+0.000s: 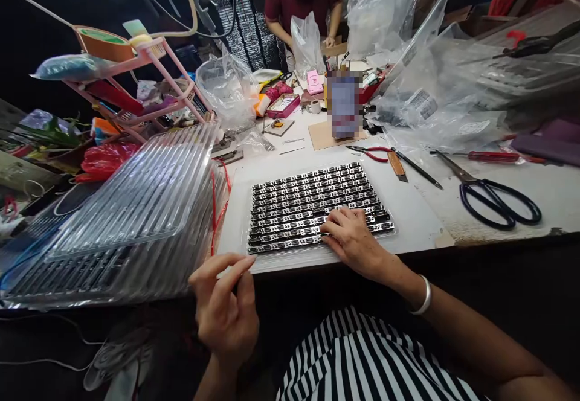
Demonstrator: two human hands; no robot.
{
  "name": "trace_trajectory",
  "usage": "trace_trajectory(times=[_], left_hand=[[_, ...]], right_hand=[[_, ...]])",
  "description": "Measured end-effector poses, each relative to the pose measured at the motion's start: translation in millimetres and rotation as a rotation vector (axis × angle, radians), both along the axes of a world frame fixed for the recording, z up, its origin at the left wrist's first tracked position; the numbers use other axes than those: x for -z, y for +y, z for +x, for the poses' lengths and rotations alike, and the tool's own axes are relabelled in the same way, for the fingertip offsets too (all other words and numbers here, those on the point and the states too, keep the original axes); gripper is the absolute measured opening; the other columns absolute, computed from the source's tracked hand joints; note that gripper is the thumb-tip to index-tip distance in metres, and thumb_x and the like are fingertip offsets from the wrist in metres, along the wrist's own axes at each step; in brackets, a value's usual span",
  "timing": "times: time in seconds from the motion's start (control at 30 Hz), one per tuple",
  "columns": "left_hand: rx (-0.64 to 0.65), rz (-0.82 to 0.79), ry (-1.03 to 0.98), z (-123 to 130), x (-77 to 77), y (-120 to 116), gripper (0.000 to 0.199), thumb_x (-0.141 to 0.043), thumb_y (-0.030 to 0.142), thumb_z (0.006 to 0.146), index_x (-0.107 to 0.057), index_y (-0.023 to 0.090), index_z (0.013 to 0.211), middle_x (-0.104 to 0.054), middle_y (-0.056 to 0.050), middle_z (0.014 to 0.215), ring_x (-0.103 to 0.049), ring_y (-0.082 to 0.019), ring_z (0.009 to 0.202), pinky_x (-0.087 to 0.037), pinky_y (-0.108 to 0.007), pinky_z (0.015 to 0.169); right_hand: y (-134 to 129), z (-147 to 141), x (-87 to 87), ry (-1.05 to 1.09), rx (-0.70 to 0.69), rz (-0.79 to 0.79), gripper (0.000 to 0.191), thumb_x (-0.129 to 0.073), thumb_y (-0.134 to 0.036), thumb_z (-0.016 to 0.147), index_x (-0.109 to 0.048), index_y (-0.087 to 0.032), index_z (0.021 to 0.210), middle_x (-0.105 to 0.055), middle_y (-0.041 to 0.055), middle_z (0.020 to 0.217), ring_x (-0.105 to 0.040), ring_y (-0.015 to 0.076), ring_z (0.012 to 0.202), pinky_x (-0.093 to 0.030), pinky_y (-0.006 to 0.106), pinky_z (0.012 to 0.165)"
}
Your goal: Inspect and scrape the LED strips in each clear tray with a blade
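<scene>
A clear plastic tray [395, 230] lies on the white work surface, filled with several rows of black-and-silver electronic connectors [290, 232]. Over its front right part, my right hand [356, 241] has its fingers curled down, the tips touching the connector rows. What lies between those fingertips is hidden. Just off the tray's front left corner is my left hand [229, 301], raised with thumb and forefinger pinched together. Anything in that pinch is too small to make out.
Stacked clear trays [131, 195] rise at the left, beside a pink rack [176, 87]. Large scissors [493, 198], a craft knife [397, 166] and red-handled pliers [374, 152] lie to the right. Plastic bags [435, 105] pile up behind. Across the table a person [278, 2] is working.
</scene>
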State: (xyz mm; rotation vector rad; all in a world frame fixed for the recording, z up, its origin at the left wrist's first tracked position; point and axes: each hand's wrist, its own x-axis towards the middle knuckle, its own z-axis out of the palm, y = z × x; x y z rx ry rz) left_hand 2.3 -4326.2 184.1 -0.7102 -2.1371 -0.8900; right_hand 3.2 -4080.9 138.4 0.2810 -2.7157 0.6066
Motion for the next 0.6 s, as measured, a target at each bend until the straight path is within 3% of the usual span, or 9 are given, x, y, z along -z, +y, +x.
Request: trace_trajectory(times=[0.13,0.37,0.47,0.6], left_hand=[[-0.027,-0.091,-0.025,-25.5,24.3,-7.3,0.021,-0.057,0.009,0.086,-0.065,0.020,0.101,-0.061,-0.004,0.092,-0.055,-0.018,0.089,-0.043,-0.036,0.084],[-0.126,-0.268,-0.225,-30.6,41.6,-27.2,0.018,-0.051,0.018,0.091,-0.066,0.019,0.100,-0.057,-0.007,0.099,-0.052,-0.022,0.096,-0.042,-0.039,0.087],[-0.138,-0.316,-0.240,-35.9,48.3,-27.0,0.019,-0.049,0.019,0.091,-0.066,0.020,0.101,-0.057,-0.008,0.103,-0.052,-0.023,0.098,-0.041,-0.040,0.087],[-0.152,-0.367,-0.205,-58.1,52.9,-28.6,0.021,-0.047,0.020,0.092,-0.067,0.020,0.100,-0.058,-0.008,0.101,-0.051,-0.023,0.095,-0.040,-0.039,0.085]], right_hand=[[5.6,-13.2,-13.0,0.004,0.013,0.065,0.020,-0.047,-0.014,0.090,-0.066,-0.017,0.086,-0.060,0.0054,0.090,-0.047,0.0189,0.088,-0.025,0.037,0.078],[6.3,-36.0,-10.5,-0.015,-0.040,0.358,0.025,-0.044,-0.003,0.080,-0.063,-0.017,0.071,-0.059,0.0102,0.094,-0.046,0.0229,0.090,-0.024,0.039,0.075],[13.1,-30.9,-13.0,0.019,-0.043,0.257,0.027,-0.043,-0.004,0.079,-0.067,-0.019,0.078,-0.061,0.0083,0.091,-0.049,0.0219,0.087,-0.025,0.039,0.075],[46.8,-8.9,-23.7,0.122,0.064,-0.033,0.029,-0.042,-0.010,0.083,-0.068,-0.021,0.091,-0.065,0.0049,0.090,-0.057,0.0204,0.085,-0.031,0.039,0.076]])
